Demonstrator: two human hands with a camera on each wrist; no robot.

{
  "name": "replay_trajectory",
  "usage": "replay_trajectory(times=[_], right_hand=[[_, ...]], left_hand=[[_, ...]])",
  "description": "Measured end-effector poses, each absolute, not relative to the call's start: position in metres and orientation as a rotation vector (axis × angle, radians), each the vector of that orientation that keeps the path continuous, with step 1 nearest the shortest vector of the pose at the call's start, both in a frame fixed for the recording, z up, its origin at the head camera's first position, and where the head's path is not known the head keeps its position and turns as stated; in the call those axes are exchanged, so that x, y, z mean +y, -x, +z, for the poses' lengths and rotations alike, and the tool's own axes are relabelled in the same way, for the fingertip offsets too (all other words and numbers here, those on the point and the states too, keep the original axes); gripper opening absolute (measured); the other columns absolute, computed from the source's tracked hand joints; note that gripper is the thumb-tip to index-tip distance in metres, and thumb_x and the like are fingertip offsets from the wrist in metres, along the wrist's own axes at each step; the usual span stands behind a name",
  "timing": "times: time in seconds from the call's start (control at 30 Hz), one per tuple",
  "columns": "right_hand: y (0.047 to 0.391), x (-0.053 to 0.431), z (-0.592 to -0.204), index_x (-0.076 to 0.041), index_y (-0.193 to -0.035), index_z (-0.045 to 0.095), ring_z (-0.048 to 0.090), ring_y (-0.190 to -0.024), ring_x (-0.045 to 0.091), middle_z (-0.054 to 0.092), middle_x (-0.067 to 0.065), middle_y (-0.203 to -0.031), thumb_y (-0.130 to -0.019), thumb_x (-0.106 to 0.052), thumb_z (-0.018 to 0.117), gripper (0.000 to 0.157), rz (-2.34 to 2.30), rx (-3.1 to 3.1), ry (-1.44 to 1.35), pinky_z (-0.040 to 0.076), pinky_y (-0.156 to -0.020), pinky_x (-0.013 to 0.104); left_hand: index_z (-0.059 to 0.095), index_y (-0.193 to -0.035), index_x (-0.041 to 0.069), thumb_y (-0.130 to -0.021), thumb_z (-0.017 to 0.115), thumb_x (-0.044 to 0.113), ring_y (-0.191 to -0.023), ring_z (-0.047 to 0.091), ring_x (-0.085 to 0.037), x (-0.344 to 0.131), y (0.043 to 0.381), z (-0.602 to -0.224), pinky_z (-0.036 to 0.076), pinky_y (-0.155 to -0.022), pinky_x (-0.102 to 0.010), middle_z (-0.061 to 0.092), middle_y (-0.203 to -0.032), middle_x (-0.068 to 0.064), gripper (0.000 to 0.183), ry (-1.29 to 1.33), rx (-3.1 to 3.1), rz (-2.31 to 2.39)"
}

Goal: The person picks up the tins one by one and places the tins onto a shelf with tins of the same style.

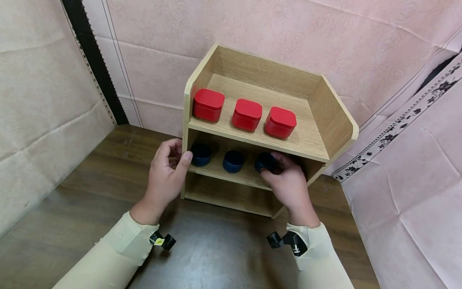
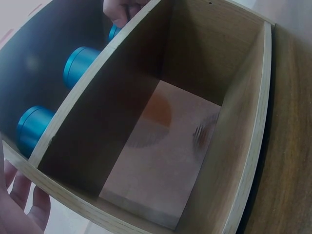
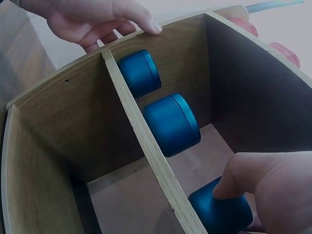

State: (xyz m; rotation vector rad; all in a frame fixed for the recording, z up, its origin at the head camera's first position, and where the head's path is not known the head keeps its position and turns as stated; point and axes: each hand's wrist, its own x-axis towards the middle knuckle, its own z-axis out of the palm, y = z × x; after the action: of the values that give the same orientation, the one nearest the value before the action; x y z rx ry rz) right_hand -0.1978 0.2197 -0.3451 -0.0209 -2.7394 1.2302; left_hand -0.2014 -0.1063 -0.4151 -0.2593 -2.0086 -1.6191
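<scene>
A wooden shelf unit (image 1: 231, 182) stands on the table. Three round blue tins line its middle level: a left tin (image 1: 201, 155), a middle tin (image 1: 233, 161) and a right tin (image 1: 265, 162). My right hand (image 1: 290, 182) pinches the right tin between thumb and fingers; in the right wrist view this tin (image 3: 222, 207) sits by the shelf board. At the unit's left side panel, my left hand (image 1: 166, 172) grips the edge, with its thumb at the front and its fingers curled along the outside. Part of those fingers is hidden in the head view.
On the top level stand three red rounded-square tins: a left one (image 1: 208, 105), a middle one (image 1: 247, 114) and a right one (image 1: 280, 122). Below the blue tins is a bottom compartment (image 1: 227, 192). Pink patterned cloth (image 1: 252, 24) hangs behind, above the dark wooden table (image 1: 202, 249).
</scene>
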Motion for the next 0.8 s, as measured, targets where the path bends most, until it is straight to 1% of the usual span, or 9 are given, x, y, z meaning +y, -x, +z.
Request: replay_trajectory(times=[0.1,0.2,0.4,0.5,0.63,0.73,0.8], right_hand=[[0.197,0.22,-0.344,-0.013,-0.149,0.067,0.066,-0.128,0.029,0.072,0.012,-0.145,-0.098,-0.026,0.079,0.055,1.228,-2.748,0.03,0.052,-0.105,0.042],[0.196,0.22,-0.343,-0.014,-0.153,0.064,0.064,-0.129,0.03,0.07,0.012,-0.148,-0.098,-0.027,0.078,0.059,1.219,-2.765,0.04,0.051,-0.106,0.043],[0.193,0.219,-0.341,-0.014,-0.163,0.056,0.061,-0.136,0.032,0.064,0.013,-0.157,-0.098,-0.031,0.078,0.071,1.203,-2.782,0.075,0.052,-0.112,0.049],[0.192,0.216,-0.342,-0.013,-0.162,0.055,0.06,-0.141,0.033,0.061,0.013,-0.16,-0.097,-0.031,0.08,0.072,1.225,-2.753,0.068,0.052,-0.118,0.052],[0.191,0.213,-0.344,-0.011,-0.158,0.056,0.06,-0.144,0.033,0.059,0.011,-0.159,-0.097,-0.03,0.082,0.069,1.25,-2.702,0.033,0.051,-0.121,0.052],[0.188,0.211,-0.345,-0.011,-0.158,0.055,0.059,-0.145,0.033,0.058,0.01,-0.159,-0.097,-0.029,0.082,0.069,1.241,-2.689,0.009,0.051,-0.122,0.052],[0.184,0.211,-0.345,-0.012,-0.161,0.052,0.057,-0.146,0.033,0.056,0.009,-0.161,-0.098,-0.03,0.082,0.072,1.217,-2.698,-0.017,0.05,-0.124,0.053]], left_hand=[[0.061,-0.141,0.006,-0.111,0.071,0.029,-0.104,0.06,-0.018,-0.106,0.201,-0.415,0.053,-0.087,-0.025,0.061,-0.119,-0.01,0.039,0.259,-2.009,-1.622],[0.061,-0.141,0.006,-0.111,0.071,0.029,-0.104,0.06,-0.018,-0.106,0.201,-0.416,0.052,-0.087,-0.024,0.061,-0.119,-0.009,0.039,0.257,-2.008,-1.624],[0.062,-0.141,0.007,-0.111,0.071,0.029,-0.104,0.059,-0.018,-0.106,0.203,-0.418,0.052,-0.086,-0.024,0.061,-0.118,-0.008,0.038,0.265,-1.998,-1.626],[0.062,-0.141,0.006,-0.111,0.071,0.028,-0.104,0.059,-0.019,-0.108,0.202,-0.418,0.052,-0.086,-0.024,0.061,-0.118,-0.007,0.038,0.268,-1.995,-1.623],[0.061,-0.141,0.006,-0.111,0.071,0.028,-0.105,0.059,-0.019,-0.11,0.2,-0.418,0.051,-0.085,-0.024,0.061,-0.118,-0.008,0.039,0.262,-2.002,-1.628],[0.062,-0.142,0.008,-0.11,0.072,0.027,-0.107,0.059,-0.017,-0.111,0.198,-0.417,0.052,-0.088,-0.025,0.061,-0.121,-0.008,0.038,0.25,-2.008,-1.627],[0.063,-0.143,0.009,-0.109,0.074,0.025,-0.11,0.058,-0.015,-0.11,0.196,-0.416,0.052,-0.091,-0.025,0.061,-0.125,-0.008,0.039,0.255,-1.989,-1.611]])
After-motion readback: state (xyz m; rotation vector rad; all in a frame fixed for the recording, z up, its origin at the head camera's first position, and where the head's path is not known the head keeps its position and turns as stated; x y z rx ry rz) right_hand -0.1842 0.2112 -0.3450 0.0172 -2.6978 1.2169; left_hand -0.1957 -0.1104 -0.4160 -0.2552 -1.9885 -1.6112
